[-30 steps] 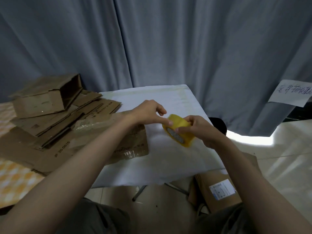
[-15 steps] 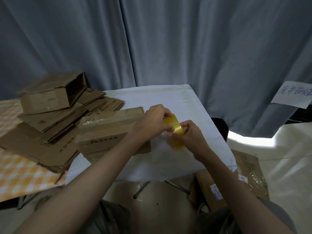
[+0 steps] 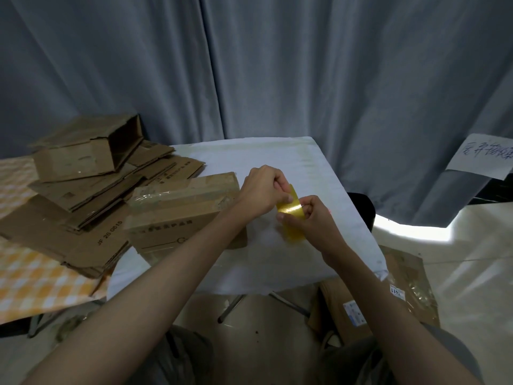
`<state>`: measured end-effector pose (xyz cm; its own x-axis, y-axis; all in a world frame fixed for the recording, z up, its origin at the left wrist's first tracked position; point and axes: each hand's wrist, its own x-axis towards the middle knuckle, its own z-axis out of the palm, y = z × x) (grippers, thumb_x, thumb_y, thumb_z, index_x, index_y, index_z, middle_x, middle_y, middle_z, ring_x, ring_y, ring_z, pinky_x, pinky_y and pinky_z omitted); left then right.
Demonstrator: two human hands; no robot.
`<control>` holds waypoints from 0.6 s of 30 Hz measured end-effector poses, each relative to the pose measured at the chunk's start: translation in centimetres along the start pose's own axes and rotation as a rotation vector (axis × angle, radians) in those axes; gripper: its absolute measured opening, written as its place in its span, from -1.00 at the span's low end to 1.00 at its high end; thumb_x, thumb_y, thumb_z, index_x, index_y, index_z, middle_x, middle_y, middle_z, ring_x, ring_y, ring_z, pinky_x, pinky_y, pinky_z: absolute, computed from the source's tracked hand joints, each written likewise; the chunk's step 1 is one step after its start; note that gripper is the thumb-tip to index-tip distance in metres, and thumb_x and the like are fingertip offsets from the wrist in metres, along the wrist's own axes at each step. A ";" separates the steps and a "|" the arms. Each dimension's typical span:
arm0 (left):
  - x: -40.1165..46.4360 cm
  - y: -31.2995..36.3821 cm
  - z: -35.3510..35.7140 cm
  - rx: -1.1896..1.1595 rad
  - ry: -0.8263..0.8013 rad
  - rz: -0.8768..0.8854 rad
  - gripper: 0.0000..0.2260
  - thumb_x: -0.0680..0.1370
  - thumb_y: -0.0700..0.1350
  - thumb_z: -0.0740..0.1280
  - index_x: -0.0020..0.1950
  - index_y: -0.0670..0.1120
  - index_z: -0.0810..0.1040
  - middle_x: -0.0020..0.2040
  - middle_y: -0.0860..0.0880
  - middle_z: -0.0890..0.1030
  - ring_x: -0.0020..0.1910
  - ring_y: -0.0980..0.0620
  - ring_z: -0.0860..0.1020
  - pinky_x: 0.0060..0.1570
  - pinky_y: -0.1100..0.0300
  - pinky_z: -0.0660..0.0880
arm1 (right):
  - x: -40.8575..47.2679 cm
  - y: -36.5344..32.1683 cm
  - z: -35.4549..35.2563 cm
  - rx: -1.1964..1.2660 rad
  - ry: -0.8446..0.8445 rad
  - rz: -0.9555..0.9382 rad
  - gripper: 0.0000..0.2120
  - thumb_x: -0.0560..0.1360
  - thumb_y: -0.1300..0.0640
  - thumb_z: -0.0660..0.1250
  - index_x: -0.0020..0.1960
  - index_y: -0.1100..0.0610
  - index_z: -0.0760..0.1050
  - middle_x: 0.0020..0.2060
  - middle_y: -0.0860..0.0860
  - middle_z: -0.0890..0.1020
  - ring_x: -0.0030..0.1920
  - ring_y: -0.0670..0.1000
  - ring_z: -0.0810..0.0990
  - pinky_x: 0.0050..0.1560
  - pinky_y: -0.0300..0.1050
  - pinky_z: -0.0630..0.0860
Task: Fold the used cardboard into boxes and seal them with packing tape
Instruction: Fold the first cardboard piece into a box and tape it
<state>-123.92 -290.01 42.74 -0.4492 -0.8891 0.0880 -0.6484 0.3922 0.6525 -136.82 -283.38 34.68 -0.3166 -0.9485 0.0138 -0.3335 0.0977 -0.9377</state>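
Both hands grip the yellow tape roll (image 3: 291,218): left hand (image 3: 262,194) pinching its free end, right hand (image 3: 313,220) clasping the roll, just right of the folded box (image 3: 184,215) on the white desk (image 3: 277,157).

Both forearms bare to the lower frame edge; no sleeves, watch, rings or gloves visible. Left hand (image 3: 262,191) and right hand (image 3: 312,218) bare, nails short and unpainted. Legs in grey-olive trousers (image 3: 177,357), loose, creased cloth, dull matte weave. Fabric covers both thighs. No markings or logos legible on the clothing.
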 end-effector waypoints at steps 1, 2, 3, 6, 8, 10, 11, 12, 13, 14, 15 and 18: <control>0.1 0.0 0.0 -0.002 0.002 0.001 -0.87 0.44 -0.18 0.55 -0.19 -0.04 0.62 -0.28 0.10 0.59 -0.25 0.13 0.58 -0.30 0.37 0.41 | -0.1 0.0 -0.2 0.009 -0.013 0.005 -0.54 0.39 -0.10 0.55 0.13 0.07 0.43 -0.19 -0.09 0.53 -0.20 -0.12 0.53 -0.29 -0.25 0.44; 0.2 -0.1 -0.1 -0.002 0.006 0.006 -0.88 0.44 -0.18 0.56 -0.19 -0.05 0.63 -0.28 0.10 0.59 -0.25 0.14 0.58 -0.30 0.36 0.41 | -0.1 0.0 -0.4 0.029 -0.034 0.014 -0.57 0.40 -0.10 0.53 0.12 0.06 0.45 -0.17 -0.08 0.57 -0.20 -0.13 0.57 -0.30 -0.28 0.46; 0.4 -0.1 -0.2 0.002 0.012 0.016 -0.88 0.43 -0.17 0.56 -0.19 -0.06 0.64 -0.29 0.10 0.60 -0.27 0.15 0.57 -0.30 0.37 0.40 | -0.2 -0.1 -0.6 0.046 -0.064 0.021 -0.62 0.43 -0.08 0.51 0.11 0.06 0.46 -0.15 -0.06 0.60 -0.21 -0.15 0.59 -0.32 -0.31 0.49; 0.7 -0.2 -0.6 0.027 0.025 0.053 -0.88 0.41 -0.16 0.57 -0.21 -0.05 0.65 -0.33 0.13 0.59 -0.32 0.21 0.55 -0.34 0.41 0.33 | -0.6 -0.1 -1.4 0.034 -0.182 0.018 -0.79 0.51 0.05 0.43 0.08 0.07 0.49 -0.15 0.00 0.61 -0.18 -0.14 0.59 -0.28 -0.33 0.52; 0.9 -0.2 -1.1 0.036 0.038 0.070 -0.88 0.40 -0.16 0.58 -0.21 -0.05 0.65 -0.31 0.10 0.62 -0.31 0.20 0.55 -0.33 0.39 0.36 | -1.0 -0.5 -1.9 0.035 -0.249 0.009 -0.85 0.53 0.08 0.40 0.06 0.06 0.50 -0.14 0.01 0.64 -0.14 -0.09 0.60 -0.20 -0.29 0.54; 1.2 -0.2 -2.1 0.040 0.052 0.086 -0.89 0.38 -0.15 0.60 -0.19 -0.08 0.69 -0.26 0.03 0.67 -0.31 0.20 0.55 -0.28 0.35 0.42 | -1.7 -1.1 -2.4 0.061 -0.273 0.006 -0.84 0.54 0.04 0.39 0.03 0.11 0.50 -0.16 0.09 0.62 -0.15 -0.08 0.59 -0.11 -0.16 0.52; 1.4 -0.1 -2.8 0.044 0.049 0.095 -0.88 0.37 -0.14 0.60 -0.17 -0.09 0.70 -0.25 0.00 0.68 -0.31 0.20 0.55 -0.28 0.36 0.42 | -2.1 -1.6 -2.6 0.066 -0.258 -0.002 -0.79 0.55 0.02 0.37 0.02 0.16 0.50 -0.18 0.10 0.57 -0.16 -0.06 0.55 -0.10 -0.11 0.48; 1.4 0.1 -3.5 0.045 0.041 0.104 -0.87 0.36 -0.14 0.61 -0.16 -0.10 0.71 -0.24 -0.03 0.70 -0.31 0.19 0.55 -0.29 0.39 0.42 | -2.6 -2.1 -2.7 0.059 -0.225 -0.013 -0.74 0.56 -0.01 0.35 0.01 0.20 0.48 -0.19 0.08 0.51 -0.17 -0.05 0.50 -0.11 -0.08 0.43; 1.4 0.3 -4.2 0.036 0.027 0.111 -0.86 0.36 -0.14 0.61 -0.15 -0.11 0.72 -0.23 -0.05 0.70 -0.31 0.17 0.56 -0.30 0.40 0.44 | -3.1 -2.8 -2.7 0.046 -0.182 -0.028 -0.70 0.57 -0.04 0.34 -0.02 0.22 0.45 -0.21 0.05 0.46 -0.19 -0.06 0.46 -0.14 -0.09 0.39; 1.3 0.6 -4.9 0.017 0.013 0.118 -0.85 0.36 -0.14 0.62 -0.14 -0.13 0.72 -0.22 -0.08 0.71 -0.30 0.14 0.57 -0.28 0.37 0.47 | -3.6 -3.5 -2.6 0.024 -0.131 -0.042 -0.68 0.57 -0.07 0.33 -0.05 0.21 0.43 -0.24 0.02 0.43 -0.23 -0.08 0.42 -0.18 -0.12 0.36; 1.1 0.9 -5.6 -0.007 0.005 0.126 -0.84 0.36 -0.15 0.61 -0.14 -0.14 0.71 -0.21 -0.12 0.71 -0.28 0.11 0.58 -0.23 0.29 0.51 | -4.1 -4.2 -2.5 -0.002 -0.079 -0.056 -0.67 0.56 -0.09 0.33 -0.08 0.19 0.42 -0.27 0.00 0.41 -0.27 -0.09 0.40 -0.23 -0.15 0.34; 0.8 1.4 -7.6 -0.070 0.012 0.153 -0.85 0.37 -0.15 0.61 -0.15 -0.13 0.70 -0.21 -0.17 0.70 -0.26 0.05 0.61 -0.12 0.16 0.58 | -5.4 -6.5 -2.1 -0.086 0.036 -0.070 -0.61 0.55 -0.19 0.30 -0.11 0.15 0.41 -0.29 0.00 0.44 -0.28 -0.06 0.42 -0.27 -0.13 0.35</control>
<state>-120.50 -291.98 49.42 -0.5319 -0.8230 0.1995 -0.5282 0.5066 0.6815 -134.79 -278.30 41.44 -0.3212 -0.9426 0.0918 -0.4305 0.0590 -0.9006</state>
